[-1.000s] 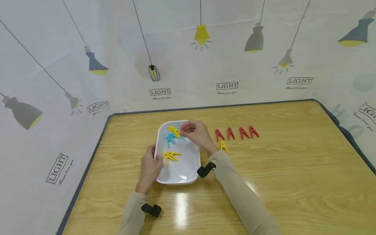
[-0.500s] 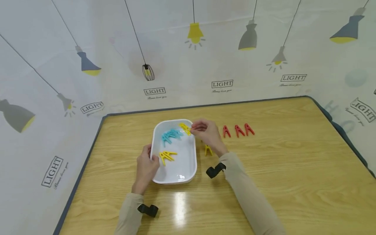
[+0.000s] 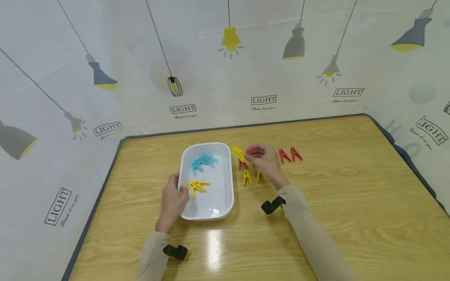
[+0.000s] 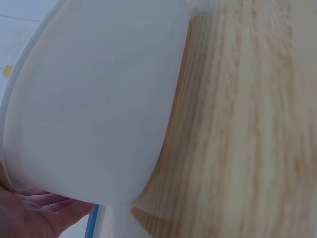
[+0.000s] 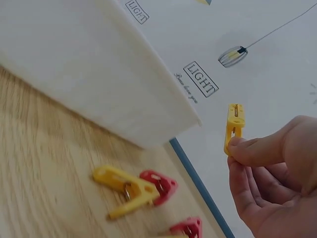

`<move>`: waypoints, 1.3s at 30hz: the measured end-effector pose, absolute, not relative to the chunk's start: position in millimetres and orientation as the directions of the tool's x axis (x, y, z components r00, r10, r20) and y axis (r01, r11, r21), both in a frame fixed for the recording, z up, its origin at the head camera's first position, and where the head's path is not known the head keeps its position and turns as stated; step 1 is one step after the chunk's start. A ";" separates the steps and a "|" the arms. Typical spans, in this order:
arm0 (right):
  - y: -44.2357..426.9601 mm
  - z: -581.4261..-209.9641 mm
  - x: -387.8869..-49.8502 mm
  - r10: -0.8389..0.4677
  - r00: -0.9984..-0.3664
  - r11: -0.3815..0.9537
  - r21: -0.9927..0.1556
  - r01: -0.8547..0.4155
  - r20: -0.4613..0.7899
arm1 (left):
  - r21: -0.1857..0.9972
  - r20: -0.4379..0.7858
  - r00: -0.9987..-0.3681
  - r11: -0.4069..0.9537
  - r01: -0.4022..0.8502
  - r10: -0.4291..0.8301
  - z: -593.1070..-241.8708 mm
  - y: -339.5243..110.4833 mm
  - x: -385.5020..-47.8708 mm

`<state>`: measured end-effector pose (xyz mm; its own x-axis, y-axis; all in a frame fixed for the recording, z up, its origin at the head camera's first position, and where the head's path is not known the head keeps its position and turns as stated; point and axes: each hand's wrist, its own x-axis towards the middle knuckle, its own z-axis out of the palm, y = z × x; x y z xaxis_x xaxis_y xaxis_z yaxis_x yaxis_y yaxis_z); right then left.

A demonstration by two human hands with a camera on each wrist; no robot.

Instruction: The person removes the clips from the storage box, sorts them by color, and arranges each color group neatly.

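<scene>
Here we see the right hand (image 3: 265,162) nearly closed, thumb and forefinger pinching one end of a yellow peg (image 3: 238,153). The peg is in the air just outside the right rim of the tub (image 3: 213,195), near its far corner. The left hand (image 3: 174,201) grips the opposite rim, thumb over the edge and fingers outside, so that the tub stands between that hand and the peg. Inside the tub we find blue pegs (image 3: 204,160) clustered toward the far end and a yellow pair (image 3: 197,185) near the left thumb. On the table (image 3: 316,195), two red pegs (image 3: 295,153) lie to the right of the right hand.

The wrist views add what the head view hides. From the left wrist we see the tub's outer wall and fingers reaching along it. From the right wrist we see the other fingers folded below the pinch, and the peg's metal spring. A loose yellow peg (image 5: 141,195) shows there in front of a red peg (image 5: 162,186) (we cannot tell whether they touch). Only the head view gives us the tub's contents.
</scene>
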<state>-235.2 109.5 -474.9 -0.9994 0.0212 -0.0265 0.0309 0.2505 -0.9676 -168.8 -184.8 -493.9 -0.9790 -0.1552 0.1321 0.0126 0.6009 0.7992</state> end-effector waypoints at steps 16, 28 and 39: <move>173.5 -491.0 -208.3 0.098 -0.995 0.371 -0.928 0.023 0.014 | 0.791 0.114 -0.982 0.611 -0.001 -0.148 -496.0 -187.0 -169.9; 193.5 -503.3 -195.1 0.110 -0.994 0.446 -0.894 0.032 0.019 | 0.792 0.078 -0.989 0.611 -0.018 -0.129 -495.1 -184.9 -169.5; 183.8 -515.2 -185.2 0.216 -0.973 0.542 -0.839 0.047 0.086 | 0.789 0.097 -0.987 0.614 -0.005 -0.132 -493.4 -185.9 -169.9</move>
